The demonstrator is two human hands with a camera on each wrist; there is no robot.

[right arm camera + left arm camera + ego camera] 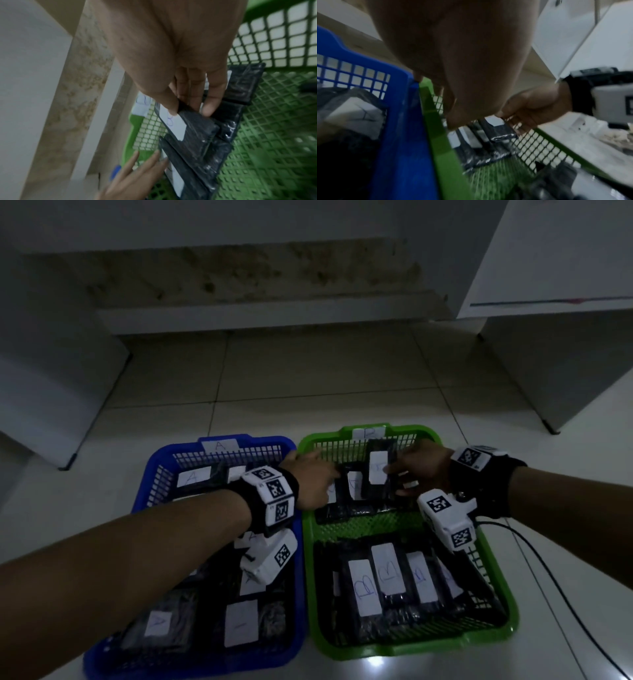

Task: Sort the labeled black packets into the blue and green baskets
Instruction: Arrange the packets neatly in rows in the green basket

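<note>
A blue basket (219,441) tagged A sits on the left, and a green basket (493,587) tagged B on the right, both holding several black packets with white labels. My right hand (416,470) pinches a black packet (376,474) labelled B by its edge, thumb on the label, over the far end of the green basket; the right wrist view shows this packet (193,129) on top of others. My left hand (313,477) reaches with straight fingers (145,162) against the packets (354,484) beside it. Several B packets (387,577) lie at the near end.
The baskets sit side by side on a pale tiled floor (308,378). White cabinet panels (561,364) stand at right and left, with a low stained step (260,313) behind. A black cable (555,583) trails right of the green basket.
</note>
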